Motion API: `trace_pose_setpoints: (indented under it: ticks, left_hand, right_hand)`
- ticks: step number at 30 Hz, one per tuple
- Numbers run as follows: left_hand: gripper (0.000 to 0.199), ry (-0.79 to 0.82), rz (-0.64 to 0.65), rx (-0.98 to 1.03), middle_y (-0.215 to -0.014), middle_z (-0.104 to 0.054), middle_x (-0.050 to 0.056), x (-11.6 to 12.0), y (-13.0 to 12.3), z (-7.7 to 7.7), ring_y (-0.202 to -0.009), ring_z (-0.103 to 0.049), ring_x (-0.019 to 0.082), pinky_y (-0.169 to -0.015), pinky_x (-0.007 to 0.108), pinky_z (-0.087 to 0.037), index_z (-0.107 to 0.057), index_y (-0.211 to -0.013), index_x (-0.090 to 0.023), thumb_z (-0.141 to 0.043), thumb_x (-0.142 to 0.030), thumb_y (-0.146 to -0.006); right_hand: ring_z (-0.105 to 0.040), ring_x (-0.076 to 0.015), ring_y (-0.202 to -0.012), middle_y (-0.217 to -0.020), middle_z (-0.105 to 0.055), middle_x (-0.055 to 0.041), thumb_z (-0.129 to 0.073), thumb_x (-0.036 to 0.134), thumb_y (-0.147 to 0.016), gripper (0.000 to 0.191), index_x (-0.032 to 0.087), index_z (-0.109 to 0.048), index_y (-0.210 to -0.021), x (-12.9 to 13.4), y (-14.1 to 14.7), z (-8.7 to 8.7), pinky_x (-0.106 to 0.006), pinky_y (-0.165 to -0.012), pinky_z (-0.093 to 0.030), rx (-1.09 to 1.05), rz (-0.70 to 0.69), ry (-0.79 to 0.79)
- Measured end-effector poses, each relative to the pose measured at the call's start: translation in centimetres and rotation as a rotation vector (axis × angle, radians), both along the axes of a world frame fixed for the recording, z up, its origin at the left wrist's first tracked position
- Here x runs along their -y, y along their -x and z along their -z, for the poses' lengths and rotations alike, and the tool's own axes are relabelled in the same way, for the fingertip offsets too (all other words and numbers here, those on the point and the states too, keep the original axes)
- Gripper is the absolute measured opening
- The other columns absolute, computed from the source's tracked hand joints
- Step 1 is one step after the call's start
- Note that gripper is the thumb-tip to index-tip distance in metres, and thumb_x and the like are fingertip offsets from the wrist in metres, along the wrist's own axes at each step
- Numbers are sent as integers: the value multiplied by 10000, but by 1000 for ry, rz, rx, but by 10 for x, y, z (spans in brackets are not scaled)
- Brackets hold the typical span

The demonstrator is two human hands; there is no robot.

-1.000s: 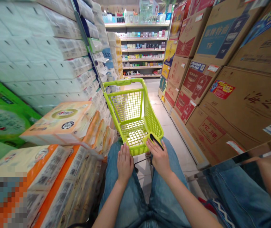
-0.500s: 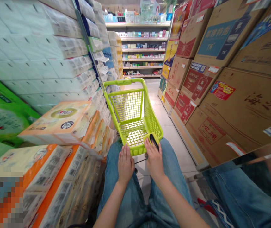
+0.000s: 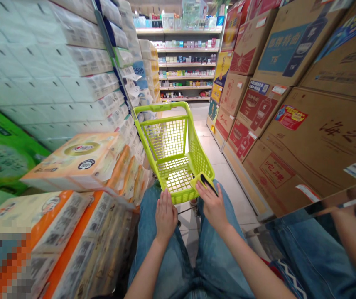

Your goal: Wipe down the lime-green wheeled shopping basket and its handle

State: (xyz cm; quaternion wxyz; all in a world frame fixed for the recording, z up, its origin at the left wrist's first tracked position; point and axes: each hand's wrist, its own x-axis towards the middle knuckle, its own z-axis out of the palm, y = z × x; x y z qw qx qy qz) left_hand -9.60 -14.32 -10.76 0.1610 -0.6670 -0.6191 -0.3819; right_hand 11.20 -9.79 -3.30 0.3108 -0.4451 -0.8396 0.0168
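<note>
A lime-green shopping basket [image 3: 173,160] with lattice walls tilts in front of my knees, nothing inside it. My left hand [image 3: 166,216] lies flat with fingers stretched out, the fingertips at the basket's near rim. Under the fingers of my right hand [image 3: 212,203] is a yellow pad with a black part [image 3: 202,181], pressed at the basket's near right corner. It looks like a cloth or sponge; its exact kind I cannot tell. My knees in blue jeans are on both sides below the basket.
Stacked tissue packs [image 3: 81,151] crowd the left side, and a grey pole [image 3: 112,52] rises there. Cardboard cartons [image 3: 324,133] form a wall on the right, with a mirror-like panel [image 3: 315,241] below. Goods fill shelves [image 3: 187,64] at the aisle's far end.
My right hand has slid to the right and a little down with the yellow pad, toward the basket's corner. My left hand and the basket have stayed nearly in place.
</note>
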Motion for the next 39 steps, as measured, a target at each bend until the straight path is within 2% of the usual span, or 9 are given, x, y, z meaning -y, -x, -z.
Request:
trace_pose_setpoints:
  ticks: [3, 6, 10, 18, 21, 25, 32, 35, 39]
  left_hand:
    - [701, -8, 7, 18, -1570, -378, 186, 0, -1, 1, -1508, -248, 263, -1172, 491, -349, -126, -1586, -153, -416, -116, -949]
    - [707, -6, 8, 26, -1573, -371, 185, 0, -1, 1, -1507, -250, 265, -1175, 485, -348, -127, -1586, -151, -425, -115, -946]
    - [715, -7, -2, 17, -1572, -373, 186, 1, -1, -1, -1509, -242, 261, -1176, 484, -349, -122, -1585, -147, -427, -104, -940]
    - [659, 32, -42, -70, -1569, -393, 164, 3, 6, 3, -1512, -236, 219, -1180, 447, -357, -110, -1587, -164, -339, -111, -972]
    - [669, 36, -29, -62, -1571, -383, 179, 3, 5, 2, -1515, -228, 233, -1187, 455, -344, -120, -1585, -146, -378, -141, -968]
    - [727, 15, -14, -33, -1564, -382, 201, 2, 1, -1, -1517, -220, 246, -1190, 466, -329, -112, -1584, -122, -441, -109, -936]
    - [755, -7, -14, -23, -1568, -372, 200, 0, -2, -1, -1514, -226, 259, -1188, 474, -329, -109, -1584, -123, -465, -85, -920]
    - [760, -2, -6, -1, -1570, -372, 197, 0, -3, -1, -1513, -231, 264, -1191, 483, -324, -107, -1586, -131, -470, -89, -919]
    - [753, 1, -17, 4, -1564, -380, 204, 0, -3, -1, -1517, -219, 260, -1186, 490, -331, -100, -1585, -127, -460, -95, -925]
  right_hand:
    - [-426, -194, -1425, -1488, -524, -28, -344, -30, -802, 777, 288, -395, -1509, -20, -32, 3, -527, -1214, -170, -21, 59, 13]
    - [-444, -191, -1413, -1477, -539, -37, -342, -34, -797, 771, 271, -415, -1501, -24, -33, 5, -491, -1191, -249, -56, 90, -7]
    - [-431, -190, -1419, -1490, -523, -48, -355, -43, -776, 794, 236, -390, -1518, -1, 10, 6, -462, -1210, -205, -100, 150, -44]
    - [-373, -195, -1449, -1503, -509, -47, -437, 59, -897, 603, 174, -435, -1489, 43, 101, 3, -419, -1243, -63, -101, -64, -41]
    - [-380, -185, -1443, -1506, -505, -35, -445, 79, -915, 611, 208, -399, -1511, 40, 93, 3, -425, -1245, -37, -52, -107, -62]
    - [-402, -168, -1430, -1493, -519, -12, -410, 24, -883, 695, 270, -355, -1530, 23, 49, 2, -457, -1244, -43, 26, -142, -95]
    - [-457, -200, -1401, -1486, -525, -21, -366, -33, -800, 780, 293, -401, -1507, -26, -35, 4, -502, -1201, -206, 14, 110, -53]
    - [-445, -203, -1411, -1501, -508, -33, -362, -43, -778, 799, 264, -394, -1514, -26, -30, 6, -487, -1200, -226, -34, 160, -42]
    - [-386, -196, -1450, -1515, -489, -38, -366, -48, -765, 809, 220, -372, -1529, 2, 19, 7, -458, -1232, -164, -72, 158, -37]
